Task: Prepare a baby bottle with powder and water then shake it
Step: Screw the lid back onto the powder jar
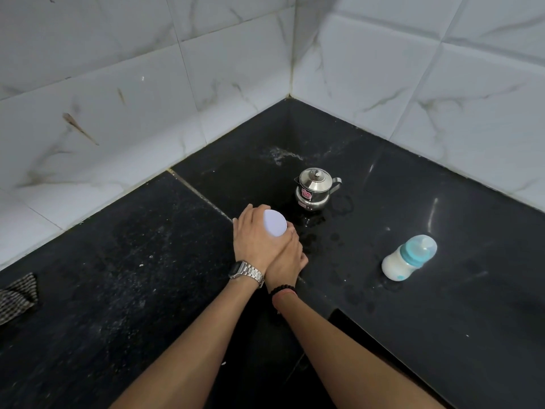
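The baby bottle (408,258) is standing on the black table (442,335), off to the right and well apart from both hands, teal cap on and what looks like milky liquid inside (so probably mixed already, hard to be sure). A white-lidded container (275,223) is being held over the middle of the table: the left hand (255,242) is wrapped around its side with fingers curled, the right hand (287,258) is cupped around its lower part. If the lid isn't seated properly, powder could get dumped. Wet patches (339,237) can be seen around the steel kettle (314,188), so a slick base or slipping grip is the likely cause of any spill.
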